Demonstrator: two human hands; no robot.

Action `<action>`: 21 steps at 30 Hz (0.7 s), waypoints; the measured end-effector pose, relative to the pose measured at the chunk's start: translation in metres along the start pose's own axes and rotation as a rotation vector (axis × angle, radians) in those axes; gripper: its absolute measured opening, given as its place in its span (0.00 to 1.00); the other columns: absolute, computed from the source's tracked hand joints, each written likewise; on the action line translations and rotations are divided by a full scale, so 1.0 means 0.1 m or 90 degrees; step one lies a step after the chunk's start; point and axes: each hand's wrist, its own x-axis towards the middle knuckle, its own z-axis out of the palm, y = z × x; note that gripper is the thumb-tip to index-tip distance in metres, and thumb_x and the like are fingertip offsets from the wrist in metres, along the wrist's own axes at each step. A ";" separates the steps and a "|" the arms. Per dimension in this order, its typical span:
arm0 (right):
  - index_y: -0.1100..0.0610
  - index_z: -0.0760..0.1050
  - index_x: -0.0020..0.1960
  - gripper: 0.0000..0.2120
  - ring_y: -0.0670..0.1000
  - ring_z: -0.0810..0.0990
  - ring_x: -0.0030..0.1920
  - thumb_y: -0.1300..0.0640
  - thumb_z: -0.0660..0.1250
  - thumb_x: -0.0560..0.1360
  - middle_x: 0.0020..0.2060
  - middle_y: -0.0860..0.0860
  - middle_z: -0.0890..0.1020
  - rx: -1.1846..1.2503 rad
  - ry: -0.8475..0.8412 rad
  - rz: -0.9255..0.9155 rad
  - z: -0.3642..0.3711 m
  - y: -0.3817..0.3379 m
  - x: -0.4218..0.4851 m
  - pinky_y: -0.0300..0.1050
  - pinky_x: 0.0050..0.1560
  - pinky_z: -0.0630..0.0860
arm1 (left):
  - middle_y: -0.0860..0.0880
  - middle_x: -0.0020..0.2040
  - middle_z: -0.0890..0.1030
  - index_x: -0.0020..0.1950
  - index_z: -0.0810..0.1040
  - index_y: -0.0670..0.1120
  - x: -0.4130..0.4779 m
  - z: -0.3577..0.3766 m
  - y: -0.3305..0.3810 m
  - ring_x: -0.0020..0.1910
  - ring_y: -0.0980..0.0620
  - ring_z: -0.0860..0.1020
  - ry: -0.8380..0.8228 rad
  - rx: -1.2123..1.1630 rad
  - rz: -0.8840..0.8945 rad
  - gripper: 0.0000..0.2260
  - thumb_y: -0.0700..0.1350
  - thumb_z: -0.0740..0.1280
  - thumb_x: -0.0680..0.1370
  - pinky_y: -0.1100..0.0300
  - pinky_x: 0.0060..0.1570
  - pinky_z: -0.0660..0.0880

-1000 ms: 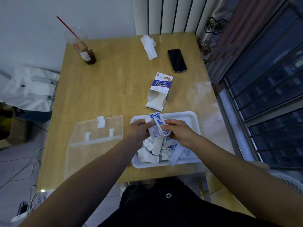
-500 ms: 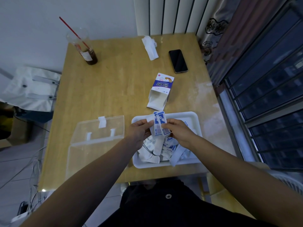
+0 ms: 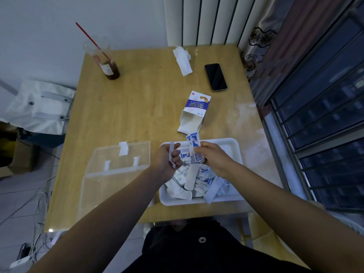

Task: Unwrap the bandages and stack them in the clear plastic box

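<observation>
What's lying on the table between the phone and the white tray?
An opened blue-and-white carton lies on its side between the phone and the white tray, in the head view.

Wooden surface [image 3: 137,119] stood against a white wall [image 3: 39,26] and ribbed white panel [image 3: 202,20]. Patterned curtain [image 3: 262,38] and barred window [image 3: 325,119] at right. Tiled floor [image 3: 15,196] with loose cables [image 3: 40,205] at left. Lighting was dim.

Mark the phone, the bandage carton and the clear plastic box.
phone [image 3: 215,77]: head view, middle of its dark screen.
bandage carton [image 3: 197,106]: head view, its blue printed face.
clear plastic box [image 3: 107,191]: head view, bare floor of its base.
</observation>
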 end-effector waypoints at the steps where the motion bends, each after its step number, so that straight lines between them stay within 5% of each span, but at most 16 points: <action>1: 0.56 0.78 0.48 0.07 0.52 0.80 0.43 0.63 0.61 0.79 0.44 0.55 0.82 0.017 -0.010 0.005 0.03 0.00 -0.01 0.47 0.49 0.75 | 0.50 0.28 0.61 0.51 0.70 0.42 0.00 -0.01 0.00 0.23 0.54 0.58 -0.033 -0.004 -0.009 0.15 0.53 0.51 0.81 0.62 0.27 0.58; 5: 0.56 0.77 0.54 0.08 0.51 0.79 0.41 0.62 0.60 0.80 0.43 0.54 0.81 0.049 -0.011 0.016 0.08 -0.03 -0.03 0.42 0.42 0.75 | 0.49 0.35 0.67 0.60 0.70 0.41 -0.05 0.03 -0.01 0.31 0.53 0.65 -0.035 0.056 0.028 0.18 0.50 0.51 0.81 0.60 0.36 0.63; 8: 0.54 0.77 0.52 0.07 0.52 0.79 0.43 0.61 0.60 0.80 0.45 0.54 0.81 0.063 0.002 0.024 0.08 -0.03 -0.02 0.41 0.40 0.74 | 0.43 0.57 0.78 0.61 0.76 0.42 -0.02 0.00 -0.02 0.53 0.46 0.77 0.024 0.134 0.074 0.19 0.47 0.50 0.82 0.54 0.55 0.73; 10: 0.53 0.77 0.51 0.07 0.52 0.79 0.44 0.60 0.60 0.80 0.47 0.55 0.81 0.066 0.007 0.028 0.08 -0.03 -0.01 0.42 0.41 0.74 | 0.40 0.65 0.76 0.65 0.75 0.41 -0.04 0.00 -0.02 0.59 0.44 0.77 0.041 0.144 0.067 0.19 0.46 0.51 0.83 0.56 0.55 0.75; 13: 0.55 0.76 0.52 0.07 0.51 0.81 0.41 0.61 0.60 0.81 0.46 0.55 0.81 0.064 0.004 0.041 0.06 -0.03 -0.04 0.42 0.40 0.76 | 0.39 0.65 0.75 0.67 0.73 0.37 -0.10 0.05 -0.06 0.58 0.43 0.77 0.091 0.198 0.032 0.17 0.43 0.54 0.83 0.65 0.31 0.75; 15: 0.56 0.74 0.53 0.07 0.51 0.83 0.39 0.62 0.58 0.81 0.44 0.56 0.83 0.046 -0.022 0.054 0.05 -0.02 -0.08 0.40 0.37 0.77 | 0.38 0.58 0.77 0.56 0.77 0.38 -0.06 0.02 -0.11 0.45 0.47 0.78 0.147 0.331 0.044 0.12 0.42 0.57 0.82 0.63 0.29 0.70; 17: 0.57 0.74 0.54 0.08 0.51 0.84 0.37 0.63 0.57 0.81 0.42 0.56 0.84 0.013 -0.041 0.061 0.02 0.01 -0.10 0.39 0.34 0.77 | 0.40 0.54 0.76 0.52 0.78 0.41 0.02 -0.05 -0.16 0.42 0.47 0.77 0.181 0.506 0.103 0.08 0.41 0.60 0.81 0.63 0.34 0.74; 19: 0.57 0.74 0.57 0.08 0.51 0.84 0.37 0.61 0.58 0.81 0.41 0.55 0.84 -0.037 -0.037 0.056 -0.01 0.04 -0.11 0.40 0.34 0.75 | 0.42 0.60 0.77 0.63 0.76 0.43 0.04 -0.10 -0.16 0.54 0.44 0.77 0.187 0.622 0.202 0.14 0.44 0.63 0.79 0.56 0.53 0.77; 21: 0.58 0.74 0.58 0.09 0.50 0.82 0.36 0.60 0.59 0.81 0.40 0.53 0.83 -0.083 -0.041 0.042 -0.04 0.04 -0.10 0.41 0.37 0.74 | 0.44 0.57 0.78 0.64 0.76 0.48 0.00 -0.07 -0.13 0.54 0.46 0.77 0.170 0.620 0.292 0.16 0.48 0.63 0.77 0.51 0.57 0.75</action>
